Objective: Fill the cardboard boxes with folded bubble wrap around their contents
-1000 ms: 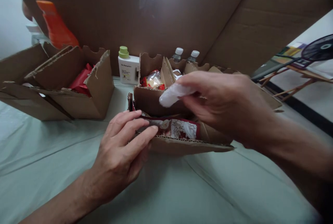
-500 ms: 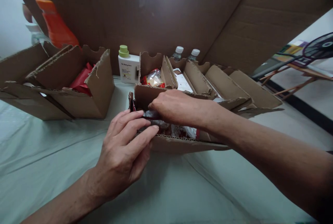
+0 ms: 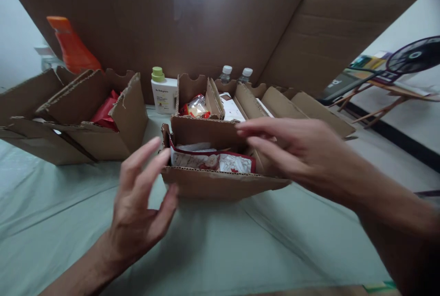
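A low cardboard box [image 3: 220, 186] stands in front of me on the pale green cloth. Inside it lies a patterned white and dark red packet [image 3: 209, 161], with something whitish behind it. My left hand [image 3: 142, 200] is at the box's left end, fingers apart and holding nothing; whether a fingertip touches the edge I cannot tell. Over the right end hovers my right hand [image 3: 292, 149], slightly blurred, its thumb and fingers apart with nothing between them.
Behind the box, cardboard compartments hold a clear-and-red snack packet [image 3: 197, 107] and a white card [image 3: 232, 107]. A white bottle with a green cap [image 3: 165, 92] stands beside them. Left are another cardboard box [image 3: 130, 117] and an orange bottle [image 3: 74, 51]. A large cardboard panel [image 3: 206, 25] rises behind.
My right hand has come up out of the box and moved right, uncovering the patterned packet. My left hand has drawn back a little left, its fingers spreading. The view has shifted slightly.
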`<state>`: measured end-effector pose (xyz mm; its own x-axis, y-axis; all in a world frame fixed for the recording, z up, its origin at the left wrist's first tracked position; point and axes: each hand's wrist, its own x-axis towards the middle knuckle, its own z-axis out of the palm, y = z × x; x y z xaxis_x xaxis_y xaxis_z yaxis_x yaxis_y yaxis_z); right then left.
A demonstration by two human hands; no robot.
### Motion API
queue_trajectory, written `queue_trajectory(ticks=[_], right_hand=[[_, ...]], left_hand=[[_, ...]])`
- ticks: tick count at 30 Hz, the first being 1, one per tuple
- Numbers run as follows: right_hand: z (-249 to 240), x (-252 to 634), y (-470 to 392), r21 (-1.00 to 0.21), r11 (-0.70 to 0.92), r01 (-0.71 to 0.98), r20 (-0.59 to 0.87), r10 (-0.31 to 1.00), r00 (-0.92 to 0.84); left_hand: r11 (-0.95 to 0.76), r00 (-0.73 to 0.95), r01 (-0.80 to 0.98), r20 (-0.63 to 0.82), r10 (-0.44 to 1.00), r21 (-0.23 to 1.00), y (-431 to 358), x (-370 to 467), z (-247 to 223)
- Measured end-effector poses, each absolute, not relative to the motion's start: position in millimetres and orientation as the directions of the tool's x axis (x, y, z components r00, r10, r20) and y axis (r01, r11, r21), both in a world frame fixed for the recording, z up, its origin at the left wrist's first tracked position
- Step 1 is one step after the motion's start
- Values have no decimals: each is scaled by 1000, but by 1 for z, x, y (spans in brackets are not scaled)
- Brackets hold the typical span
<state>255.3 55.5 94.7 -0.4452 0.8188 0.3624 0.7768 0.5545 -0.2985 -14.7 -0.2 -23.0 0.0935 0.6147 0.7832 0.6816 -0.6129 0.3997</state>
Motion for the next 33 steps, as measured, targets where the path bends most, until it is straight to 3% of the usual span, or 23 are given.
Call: queue_trajectory(ticks=[3, 5, 7, 10, 16, 19, 23, 26, 29, 31, 33], right_hand=[[70, 303, 6, -431, 297, 852, 535, 845, -24], [38, 316, -11, -586, 185, 789, 484, 861, 158], [3, 311, -11, -684, 154, 713, 345, 930, 131], [-36, 287, 1, -768, 161, 620, 238, 970, 44], [-67, 275, -43, -752, 210, 624, 394, 903, 171], [-67, 257, -80, -730, 324, 601, 458, 885, 80], [-46, 211, -78, -785, 405, 468, 419, 905, -81], [-32, 215, -67, -822, 318, 473, 352, 936, -18], [-31, 258, -83, -731, 166, 662, 353, 922, 159], [-34, 280, -101, -642, 81, 762, 361, 909, 207], [-37, 279, -113, -645, 135, 753, 380, 911, 162]], left_hand=[[-498, -58, 603, 657, 752, 623, -7, -26, -45], [-391, -57, 518, 486, 872, 761, -4, -28, -61], [-318, -26, 432, 364, 931, 844, 3, -22, -73], [-290, -50, 304, 319, 946, 908, 14, 1, -81], [-280, -132, 306, 332, 934, 910, -43, 17, -98], [-182, -177, 397, 269, 947, 900, -102, -20, -111], [-12, -413, 435, 211, 886, 900, -126, -68, -94], [-175, -328, 415, 326, 887, 893, -100, -50, -65], [-409, -135, 401, 494, 859, 820, -82, -4, -53], [-461, -39, 387, 513, 857, 799, -91, 13, -59], [-401, -44, 430, 462, 886, 809, -112, 7, -70]])
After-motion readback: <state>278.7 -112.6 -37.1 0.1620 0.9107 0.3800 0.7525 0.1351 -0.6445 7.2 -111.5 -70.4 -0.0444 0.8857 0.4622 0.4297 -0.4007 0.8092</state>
